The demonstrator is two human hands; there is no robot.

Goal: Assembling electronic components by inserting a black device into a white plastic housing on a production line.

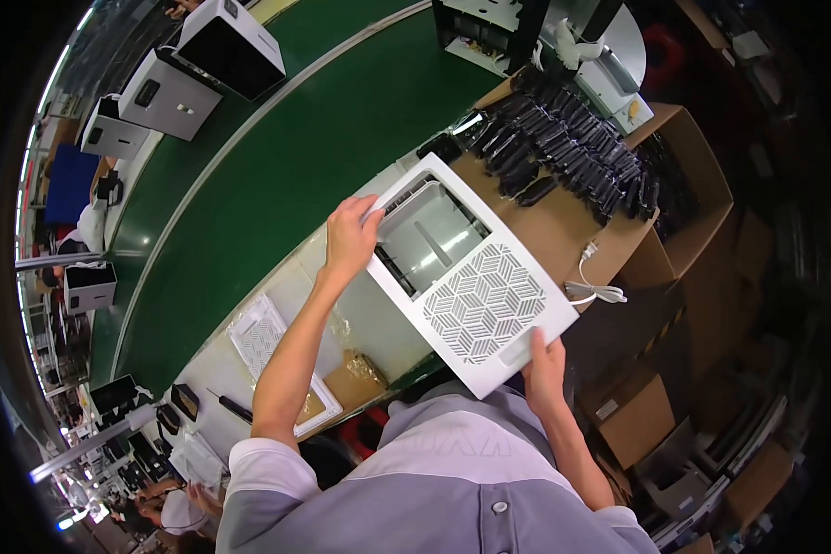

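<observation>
A white box-shaped appliance [475, 277] is held at a tilt between both my hands, in front of my body. One end of its upper face has a rectangular opening with a pale grey recess inside; the other end carries a grille of geometric slots. My left hand [351, 238] grips the edge beside the opening, thumb on top. Closed on the near right corner by the grille is my right hand [545, 369], its thumb on the face and the other fingers partly hidden underneath. A bundled white power cord [596, 294] with a plug lies just beyond that corner.
Many black plastic-wrapped packets [563, 138] are heaped on cardboard at the right, beside an open carton [702, 194]. A white slotted panel [258, 332] and a black-handled screwdriver [235, 406] lie at the left. Beyond runs a green conveyor belt [249, 222] with white appliances [171, 97] past it.
</observation>
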